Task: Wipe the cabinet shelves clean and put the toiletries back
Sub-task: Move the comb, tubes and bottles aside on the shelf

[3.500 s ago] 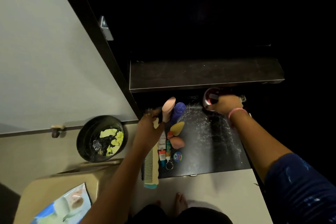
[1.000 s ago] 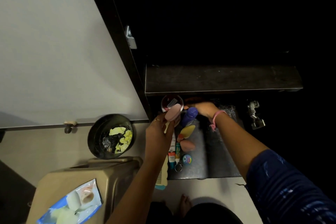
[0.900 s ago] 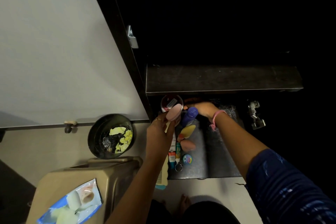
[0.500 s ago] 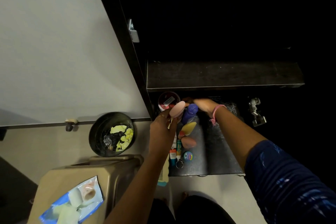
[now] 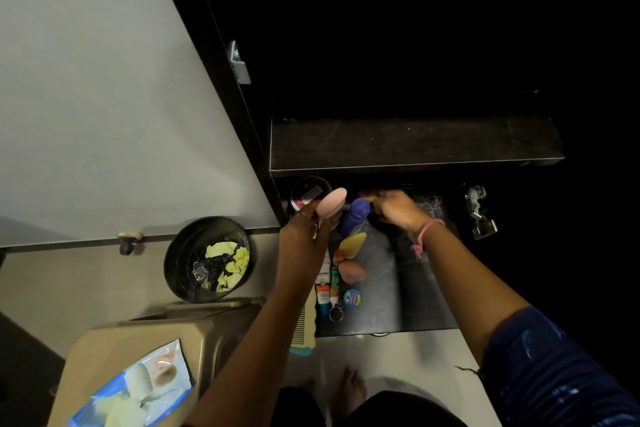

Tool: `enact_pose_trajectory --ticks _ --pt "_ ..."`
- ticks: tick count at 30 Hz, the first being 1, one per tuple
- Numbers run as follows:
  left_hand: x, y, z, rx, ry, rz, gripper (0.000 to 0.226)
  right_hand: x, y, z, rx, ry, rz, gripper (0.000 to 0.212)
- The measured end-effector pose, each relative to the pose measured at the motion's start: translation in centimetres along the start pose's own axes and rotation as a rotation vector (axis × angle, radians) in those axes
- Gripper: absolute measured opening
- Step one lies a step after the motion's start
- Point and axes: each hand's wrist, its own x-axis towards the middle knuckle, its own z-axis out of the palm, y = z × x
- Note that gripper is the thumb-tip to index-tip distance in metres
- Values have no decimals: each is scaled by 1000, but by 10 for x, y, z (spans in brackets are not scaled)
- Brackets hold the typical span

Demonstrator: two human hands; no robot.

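Dark cabinet interior, door (image 5: 104, 97) swung open at left. Upper shelf (image 5: 412, 142): bare. Lower shelf (image 5: 408, 288): toiletries grouped at its left side, namely a red-lidded jar (image 5: 306, 191) at the back corner, purple bottle (image 5: 355, 217), yellow sponge (image 5: 352, 244), pink sponge (image 5: 351, 270), two tubes (image 5: 327, 291), small round tin (image 5: 352, 298), comb (image 5: 304, 326) at the front edge. Left hand (image 5: 304, 236): fingers closed around a pink oval item (image 5: 331, 202). Right hand (image 5: 394, 210): just beside the bottle cap, fingers loosely spread; contact cannot be told. Floor: black bin (image 5: 207, 258) holding yellow scraps.
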Motion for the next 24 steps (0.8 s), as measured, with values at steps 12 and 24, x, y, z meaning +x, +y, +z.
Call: enact_pose_trajectory --ticks 12,24 --pt "15 3 11 58 -122 22 32 -12 28 -5 -179 -180 -199 45" --pt "29 -4 13 82 -171 -8 27 3 43 7 -216 -192 -201 27"
